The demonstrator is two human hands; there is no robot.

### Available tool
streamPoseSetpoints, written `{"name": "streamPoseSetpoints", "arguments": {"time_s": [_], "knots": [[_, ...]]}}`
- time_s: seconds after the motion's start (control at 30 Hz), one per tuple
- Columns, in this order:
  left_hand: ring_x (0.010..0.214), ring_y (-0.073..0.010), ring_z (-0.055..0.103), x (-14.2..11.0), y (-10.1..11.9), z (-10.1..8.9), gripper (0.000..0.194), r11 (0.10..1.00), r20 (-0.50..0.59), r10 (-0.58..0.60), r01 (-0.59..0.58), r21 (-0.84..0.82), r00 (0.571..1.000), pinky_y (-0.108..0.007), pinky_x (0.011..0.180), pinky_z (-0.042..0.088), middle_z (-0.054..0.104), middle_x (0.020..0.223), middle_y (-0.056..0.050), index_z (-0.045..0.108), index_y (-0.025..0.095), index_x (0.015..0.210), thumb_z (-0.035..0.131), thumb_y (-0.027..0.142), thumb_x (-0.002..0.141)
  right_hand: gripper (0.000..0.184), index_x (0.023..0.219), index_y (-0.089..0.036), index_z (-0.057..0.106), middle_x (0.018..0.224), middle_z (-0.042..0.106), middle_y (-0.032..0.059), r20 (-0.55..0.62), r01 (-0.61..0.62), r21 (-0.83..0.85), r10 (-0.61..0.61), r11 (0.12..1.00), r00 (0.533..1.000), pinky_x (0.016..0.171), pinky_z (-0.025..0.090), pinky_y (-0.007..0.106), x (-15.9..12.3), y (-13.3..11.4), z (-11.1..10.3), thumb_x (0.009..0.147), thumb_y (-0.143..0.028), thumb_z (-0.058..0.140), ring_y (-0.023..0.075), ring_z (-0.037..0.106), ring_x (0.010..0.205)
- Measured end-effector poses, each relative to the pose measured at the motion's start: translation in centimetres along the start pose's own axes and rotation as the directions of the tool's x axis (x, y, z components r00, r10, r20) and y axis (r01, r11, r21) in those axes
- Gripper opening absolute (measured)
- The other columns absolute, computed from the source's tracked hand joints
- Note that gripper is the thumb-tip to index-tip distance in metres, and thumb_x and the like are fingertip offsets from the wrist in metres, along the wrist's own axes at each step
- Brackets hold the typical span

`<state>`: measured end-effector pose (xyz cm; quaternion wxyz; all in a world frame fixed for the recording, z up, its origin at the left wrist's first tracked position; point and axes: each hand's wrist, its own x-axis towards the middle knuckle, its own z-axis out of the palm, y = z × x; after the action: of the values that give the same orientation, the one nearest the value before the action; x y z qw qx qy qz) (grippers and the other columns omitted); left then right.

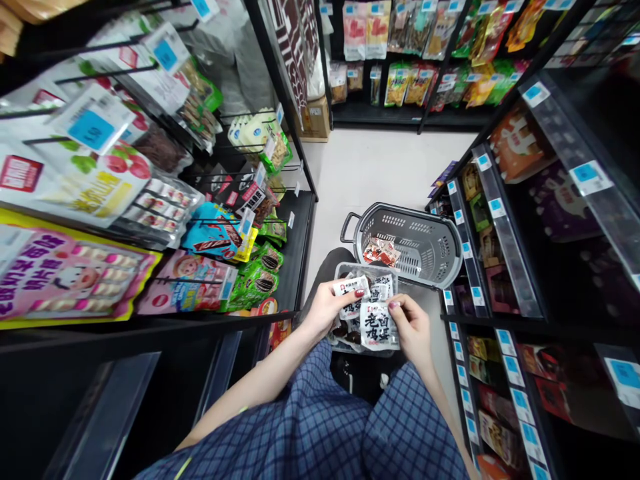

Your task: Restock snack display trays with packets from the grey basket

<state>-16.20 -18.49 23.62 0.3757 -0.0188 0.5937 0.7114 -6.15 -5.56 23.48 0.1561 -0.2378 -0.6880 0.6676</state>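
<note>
My left hand [325, 308] pinches a small white snack packet [351, 287] with dark print, thumb on top. Between thumb and fingers of my right hand [411, 327] is another white packet [376, 327] with large black characters, which look like those for a marinated egg. Both packets are over a clear plastic tub [341, 270] that holds more packets of the same look and some dark brown pieces. The tub stands low in front of me, close to my knees. My fingers hide part of its contents.
Beyond the tub, a grey shopping basket [443, 267] on the floor [370, 160] holds several red-and-white packets [381, 251]. Hanging snack bags [210, 230] line the left rack; a tiered shelf [505, 247] stands close on the right. More bags [410, 83] hang across the aisle's end.
</note>
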Motion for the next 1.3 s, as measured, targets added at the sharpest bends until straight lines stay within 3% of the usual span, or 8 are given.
{"name": "streamPoseSetpoints", "arguments": {"time_s": [0.17,0.33,0.5,0.77,0.87,1.0,1.1,1.3], "knots": [[0.094,-0.0232,0.063,-0.6,-0.5,1.4,0.042,0.917,0.131,-0.144,0.182,-0.355,0.981,-0.033,0.082,0.048,0.067,0.103,-0.012,0.064,0.012,0.106,0.066,0.039,0.074,0.024,0.068,-0.018,0.054,0.063,0.051,-0.0014,0.070,0.015,-0.154,-0.004,0.988,0.998,0.057,0.035,0.024,-0.6,0.9,1.2,0.085,-0.036,0.051,0.0127,0.045,0.059],[0.101,-0.0217,0.060,-1.4,-0.2,1.3,0.073,0.936,0.275,-0.134,0.213,-0.279,0.952,-0.028,0.084,0.046,0.062,0.117,-0.009,0.051,0.020,0.122,0.080,0.016,0.055,0.021,0.069,-0.020,0.051,0.067,0.053,-0.0002,0.032,0.153,-0.323,-0.151,0.934,0.988,0.063,0.036,0.027,-1.3,1.2,1.7,0.088,-0.028,0.046,0.0150,0.048,0.066],[0.084,-0.0201,0.065,-1.7,-0.4,1.4,0.062,0.965,0.239,-0.163,0.205,-0.161,0.957,-0.026,0.074,0.047,0.069,0.095,-0.008,0.056,0.014,0.111,0.080,0.012,0.053,0.018,0.070,-0.021,0.051,0.077,0.052,0.0047,-0.060,0.270,-0.532,-0.353,0.803,0.934,0.074,0.036,0.035,-1.5,1.1,1.8,0.086,-0.023,0.045,0.0210,0.044,0.079],[0.087,-0.0255,0.067,-1.0,-0.3,-0.5,0.043,0.941,0.071,-0.129,0.144,-0.305,0.989,-0.039,0.078,0.054,0.070,0.092,-0.010,0.057,0.013,0.106,0.070,0.017,0.066,0.016,0.077,-0.020,0.052,0.078,0.051,0.0032,-0.087,0.220,-0.414,-0.279,0.883,0.956,0.070,0.038,0.033,-0.1,1.9,0.1,0.089,-0.028,0.044,0.0188,0.049,0.077],[0.096,-0.0279,0.065,-0.4,0.9,-2.6,0.040,0.946,-0.032,-0.041,0.028,-0.323,0.999,-0.043,0.081,0.055,0.068,0.104,-0.013,0.056,0.013,0.109,0.066,0.016,0.071,0.019,0.075,-0.020,0.055,0.076,0.056,0.0039,0.021,0.237,-0.572,-0.274,0.785,0.961,0.071,0.036,0.034,0.9,2.5,-0.6,0.089,-0.027,0.045,0.0199,0.046,0.077],[0.108,-0.0276,0.059,0.0,2.8,-4.8,0.039,0.936,-0.116,0.053,-0.090,-0.340,0.992,-0.042,0.079,0.057,0.054,0.129,-0.012,0.055,0.015,0.115,0.059,0.013,0.076,0.014,0.081,-0.020,0.063,0.094,0.061,0.0089,0.207,0.303,-0.840,-0.249,0.451,0.946,0.074,0.029,0.041,1.9,3.5,0.3,0.080,-0.035,0.061,0.0264,0.041,0.087],[0.109,-0.0281,0.058,-0.1,3.3,-5.6,0.040,0.924,-0.098,0.069,-0.100,-0.368,0.993,-0.040,0.070,0.060,0.047,0.137,-0.009,0.053,0.019,0.119,0.055,0.014,0.080,0.020,0.083,-0.018,0.063,0.102,0.059,0.0131,0.305,0.353,-0.882,-0.193,0.313,0.933,0.076,0.027,0.044,2.2,4.1,2.0,0.078,-0.037,0.063,0.0300,0.041,0.092],[0.101,-0.0270,0.063,-0.1,2.5,-5.1,0.046,0.915,-0.140,0.048,-0.100,-0.391,0.989,-0.043,0.080,0.056,0.059,0.124,-0.010,0.050,0.019,0.123,0.058,0.013,0.078,0.015,0.080,-0.018,0.058,0.092,0.060,0.0086,0.371,0.362,-0.844,-0.057,0.396,0.927,0.078,0.028,0.041,2.5,5.0,3.3,0.083,-0.033,0.056,0.0273,0.045,0.092]]}}
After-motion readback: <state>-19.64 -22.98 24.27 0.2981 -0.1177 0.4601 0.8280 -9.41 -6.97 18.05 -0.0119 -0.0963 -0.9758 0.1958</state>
